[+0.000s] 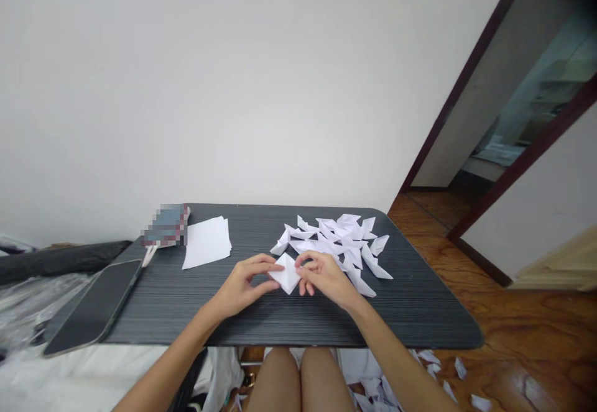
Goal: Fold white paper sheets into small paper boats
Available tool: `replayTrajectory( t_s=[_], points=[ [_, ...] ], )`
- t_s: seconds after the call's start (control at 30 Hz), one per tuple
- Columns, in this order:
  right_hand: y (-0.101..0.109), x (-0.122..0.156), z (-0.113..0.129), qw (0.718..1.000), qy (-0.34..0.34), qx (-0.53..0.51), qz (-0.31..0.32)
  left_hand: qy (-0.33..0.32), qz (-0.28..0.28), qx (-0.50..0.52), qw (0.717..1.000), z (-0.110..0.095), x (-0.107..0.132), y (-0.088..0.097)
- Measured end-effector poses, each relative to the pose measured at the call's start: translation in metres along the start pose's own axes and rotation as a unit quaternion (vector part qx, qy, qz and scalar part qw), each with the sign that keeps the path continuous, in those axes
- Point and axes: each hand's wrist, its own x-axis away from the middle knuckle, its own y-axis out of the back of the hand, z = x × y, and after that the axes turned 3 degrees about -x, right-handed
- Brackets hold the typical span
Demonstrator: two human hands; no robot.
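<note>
Currently, one paper diamond [285, 273] is held over the desk [420, 315], between both hands. The left hand [247, 283] pinches its left corner; the right hand [321, 275] has its fingers closed on the right corner. Folding appears partly complete on this unit. Done: one pile of folded pieces [347, 233], at least twelve; overlap prevents an exact count. Left: one stack of unfolded sheets [208, 244], sheet count indeterminate.
</note>
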Motion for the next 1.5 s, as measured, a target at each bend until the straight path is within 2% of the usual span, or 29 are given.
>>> replayTrajectory(
  t_s=[0.1, 0.2, 0.3, 0.37, 0.53, 0.7, 0.93, 1.03, 1.13, 1.27, 1.37, 1.5],
  points=[
    [-0.013, 0.012, -0.017, 0.998, -0.030, 0.048, 0.006, 0.019, 0.027, -0.044, 0.998, 0.000, 0.022, -0.005],
    [-0.018, 0.020, -0.026, 0.988, -0.007, 0.156, -0.011, 0.017, 0.033, -0.110, 0.993, 0.003, 0.032, -0.013],
    [-0.018, 0.028, -0.024, 0.944, 0.041, 0.326, -0.033, 0.003, 0.031, -0.193, 0.981, 0.006, 0.033, -0.018],
    [-0.016, 0.033, -0.019, 0.914, 0.073, 0.399, -0.029, -0.009, 0.035, -0.228, 0.973, 0.006, 0.033, -0.021],
    [-0.014, 0.041, -0.018, 0.887, 0.177, 0.426, 0.001, -0.022, 0.056, -0.231, 0.971, 0.007, 0.033, -0.023],
    [-0.016, 0.037, -0.026, 0.874, 0.195, 0.445, -0.021, -0.029, 0.054, -0.226, 0.972, 0.005, 0.030, -0.024],
    [-0.020, 0.040, -0.032, 0.831, 0.231, 0.505, -0.021, -0.102, 0.101, -0.334, 0.932, -0.005, 0.026, -0.024],
    [-0.021, 0.043, -0.034, 0.831, 0.226, 0.507, -0.029, -0.090, 0.095, -0.292, 0.947, -0.008, 0.025, -0.025],
    [-0.020, 0.040, -0.033, 0.857, 0.204, 0.470, -0.058, -0.042, 0.056, -0.214, 0.974, -0.004, 0.024, -0.029],
    [-0.018, 0.031, -0.030, 0.888, 0.151, 0.424, -0.093, 0.023, 0.003, -0.187, 0.982, 0.007, 0.024, -0.032],
    [-0.017, 0.025, -0.029, 0.890, 0.105, 0.434, -0.097, 0.037, -0.020, -0.183, 0.982, 0.012, 0.025, -0.033],
    [-0.017, 0.020, -0.025, 0.876, 0.059, 0.471, -0.082, 0.053, -0.033, -0.188, 0.980, 0.012, 0.026, -0.035]
  ],
)
